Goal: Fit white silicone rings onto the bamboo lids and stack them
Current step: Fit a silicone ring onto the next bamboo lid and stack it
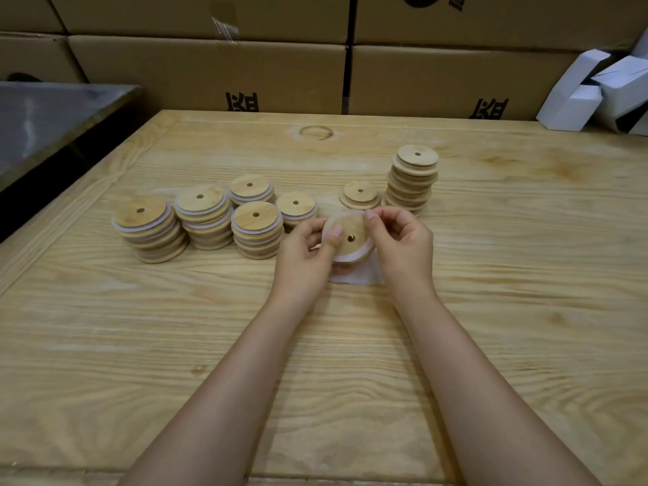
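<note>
A round bamboo lid [351,240] with a small centre hole is held tilted above the wooden table [350,345], near its middle. My left hand [303,254] grips its left edge, thumb on the face. My right hand [403,243] pinches a white silicone ring [352,257] at the lid's top right rim; the ring shows along the lower edge. Beneath my hands lies a pile of white rings [354,277]. Left of the hands stand several stacks of ringed lids [205,217]. To the right rise a tall stack of plain lids [412,178] and a short one [360,196].
Brown cardboard boxes [210,75] form a wall behind the table. White folded cartons [596,92] lie at the back right corner. A dark metal-topped surface [45,117] stands to the left, separated by a gap.
</note>
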`<action>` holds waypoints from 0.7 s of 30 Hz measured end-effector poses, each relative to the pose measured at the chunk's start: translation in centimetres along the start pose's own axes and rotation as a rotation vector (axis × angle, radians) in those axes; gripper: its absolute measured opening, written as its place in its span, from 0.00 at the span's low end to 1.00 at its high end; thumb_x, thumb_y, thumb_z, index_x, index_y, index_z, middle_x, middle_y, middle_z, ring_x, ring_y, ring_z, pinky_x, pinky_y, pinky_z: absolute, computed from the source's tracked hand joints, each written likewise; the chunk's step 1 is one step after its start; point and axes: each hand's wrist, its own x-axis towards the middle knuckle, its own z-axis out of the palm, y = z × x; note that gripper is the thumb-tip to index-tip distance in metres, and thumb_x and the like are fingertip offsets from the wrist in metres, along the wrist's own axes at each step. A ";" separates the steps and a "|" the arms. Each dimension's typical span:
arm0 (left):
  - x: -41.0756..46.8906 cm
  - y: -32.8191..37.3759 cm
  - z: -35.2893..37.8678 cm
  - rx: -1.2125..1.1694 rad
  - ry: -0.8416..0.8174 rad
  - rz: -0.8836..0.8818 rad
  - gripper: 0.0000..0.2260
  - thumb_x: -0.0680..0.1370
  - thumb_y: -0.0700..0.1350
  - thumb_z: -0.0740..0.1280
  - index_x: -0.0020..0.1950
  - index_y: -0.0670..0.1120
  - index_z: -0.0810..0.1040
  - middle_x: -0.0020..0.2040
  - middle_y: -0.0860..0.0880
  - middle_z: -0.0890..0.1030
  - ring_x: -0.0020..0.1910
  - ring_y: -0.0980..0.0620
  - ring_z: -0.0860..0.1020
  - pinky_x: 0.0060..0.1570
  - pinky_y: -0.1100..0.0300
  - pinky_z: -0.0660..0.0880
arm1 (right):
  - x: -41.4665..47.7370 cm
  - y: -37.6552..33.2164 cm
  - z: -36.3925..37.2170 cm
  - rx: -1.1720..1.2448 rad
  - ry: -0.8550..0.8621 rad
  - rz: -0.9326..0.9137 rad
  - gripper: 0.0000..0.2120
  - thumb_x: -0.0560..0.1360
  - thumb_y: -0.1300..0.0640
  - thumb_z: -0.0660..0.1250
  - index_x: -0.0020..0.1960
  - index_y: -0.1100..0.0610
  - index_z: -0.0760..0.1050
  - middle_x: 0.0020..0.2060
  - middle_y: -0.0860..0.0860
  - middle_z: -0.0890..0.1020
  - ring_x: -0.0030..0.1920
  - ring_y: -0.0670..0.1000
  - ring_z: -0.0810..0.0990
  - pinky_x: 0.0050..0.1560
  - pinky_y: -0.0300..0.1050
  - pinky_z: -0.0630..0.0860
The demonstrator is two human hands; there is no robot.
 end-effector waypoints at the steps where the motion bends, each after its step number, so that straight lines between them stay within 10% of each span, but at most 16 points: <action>1: 0.0 0.0 -0.1 0.014 0.014 -0.003 0.08 0.78 0.38 0.64 0.56 0.39 0.75 0.47 0.42 0.82 0.41 0.55 0.82 0.40 0.61 0.79 | -0.1 0.0 0.0 -0.013 -0.010 -0.012 0.09 0.74 0.64 0.68 0.38 0.53 0.76 0.33 0.45 0.79 0.34 0.38 0.76 0.40 0.32 0.73; 9: 0.0 0.7 -0.3 -0.111 0.105 -0.031 0.04 0.79 0.36 0.62 0.48 0.44 0.73 0.43 0.47 0.82 0.43 0.47 0.80 0.49 0.46 0.78 | -0.1 0.4 0.1 -0.004 -0.048 -0.006 0.07 0.73 0.64 0.70 0.38 0.54 0.77 0.34 0.46 0.81 0.37 0.43 0.79 0.44 0.40 0.77; 21: 0.1 0.9 -0.5 -0.221 0.163 -0.083 0.07 0.80 0.37 0.61 0.56 0.38 0.73 0.43 0.45 0.81 0.40 0.50 0.81 0.42 0.58 0.79 | 0.0 0.2 0.1 0.147 -0.112 0.157 0.07 0.73 0.64 0.70 0.36 0.57 0.79 0.35 0.53 0.82 0.41 0.54 0.81 0.49 0.52 0.80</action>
